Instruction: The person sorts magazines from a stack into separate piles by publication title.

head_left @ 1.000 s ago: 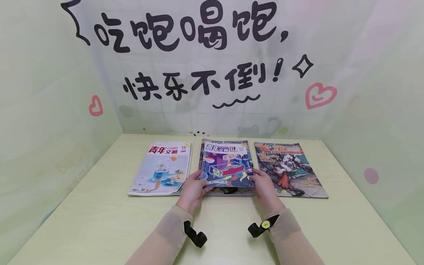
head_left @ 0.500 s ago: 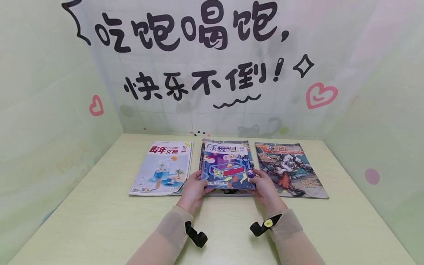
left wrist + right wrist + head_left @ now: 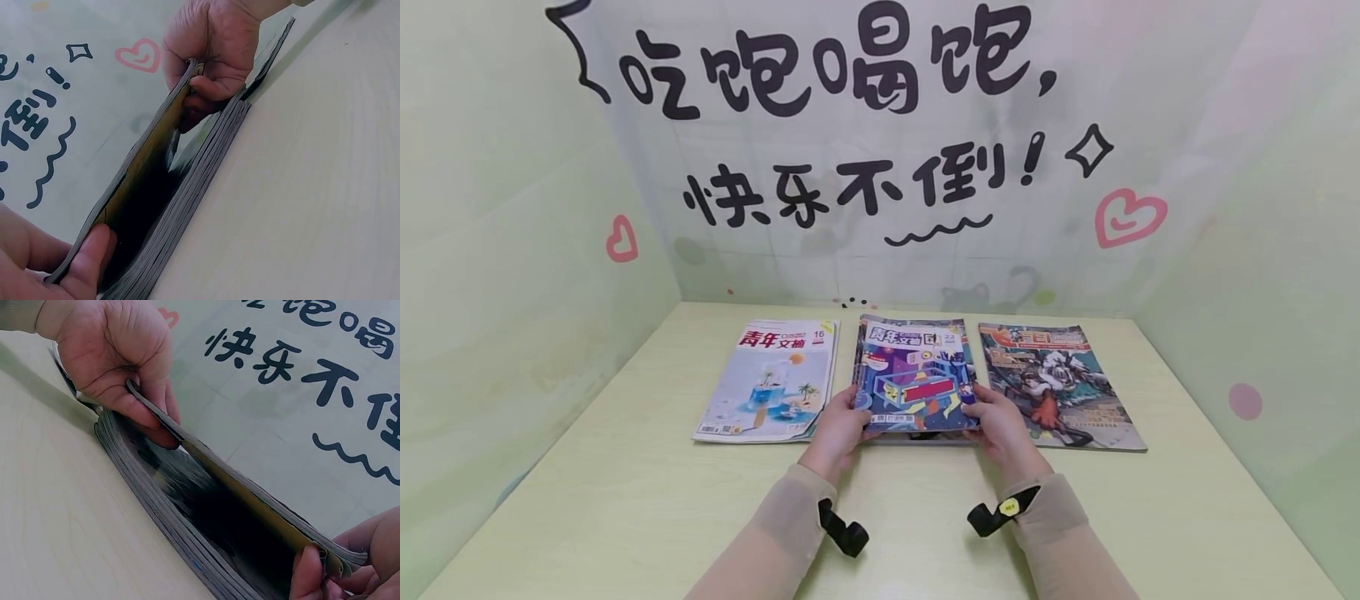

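Two pinches — left hand (image 3: 837,427) and right hand (image 3: 1002,427) — grip one purple magazine (image 3: 913,367) at centre, near edge slightly nearer or lower than a second ago, apparently still unseated above the magazine pile (image 3: 190,195).

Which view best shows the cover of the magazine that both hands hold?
The head view: it looks onto the cover, its colourful print plain between the left hand and right hand. Both wrist views show only the magazine's edge and shadowed underside; the cover faces away.
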The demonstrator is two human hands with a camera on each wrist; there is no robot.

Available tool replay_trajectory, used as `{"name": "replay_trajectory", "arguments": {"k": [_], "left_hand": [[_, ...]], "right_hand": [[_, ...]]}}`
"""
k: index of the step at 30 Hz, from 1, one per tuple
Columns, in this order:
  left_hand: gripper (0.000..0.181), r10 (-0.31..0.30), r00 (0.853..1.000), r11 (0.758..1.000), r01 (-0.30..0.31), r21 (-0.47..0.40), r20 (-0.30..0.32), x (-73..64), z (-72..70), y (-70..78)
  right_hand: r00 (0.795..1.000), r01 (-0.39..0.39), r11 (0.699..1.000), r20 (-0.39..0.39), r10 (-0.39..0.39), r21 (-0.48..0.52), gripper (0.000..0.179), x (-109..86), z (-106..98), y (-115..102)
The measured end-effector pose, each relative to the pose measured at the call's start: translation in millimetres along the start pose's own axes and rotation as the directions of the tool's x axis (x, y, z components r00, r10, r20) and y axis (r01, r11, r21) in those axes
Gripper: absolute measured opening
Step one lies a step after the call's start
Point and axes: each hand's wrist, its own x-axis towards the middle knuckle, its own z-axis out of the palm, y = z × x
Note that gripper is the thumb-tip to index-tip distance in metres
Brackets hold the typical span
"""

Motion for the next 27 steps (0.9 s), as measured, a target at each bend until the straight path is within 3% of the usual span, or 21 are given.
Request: {"name": "replay_trajectory", "arguments": {"k": [8,16,22,27], "left_hand": [[0.066,0.021,1.0,0.999,-0.021,0.046,0.001,-1.6,-0.8,6.2],[0.066,-0.004,1.0,0.999,0.004,0.035,0.001,-3.8,-6.6,11.3],[0.065,-0.004,1.0,1.0,0.004,0.021,-0.011,-5.2,-20.1,15.6],[0.068,-0.004,1.0,0.999,0.005,0.037,-0.02,-8.0,-42.2,23.0]], "right_hand": [[0.996,0.081,0.989,-0.019,-0.084,-0.122,0.062,-0.9,0,-4],[0.992,0.117,0.986,-0.03,-0.121,-0.118,0.059,-5.1,6,-4],[0.981,0.181,0.97,-0.034,-0.189,-0.161,0.055,-6.5,19,2],[0.975,0.214,0.959,-0.02,-0.221,-0.185,0.053,-8.6,42,4]]}}
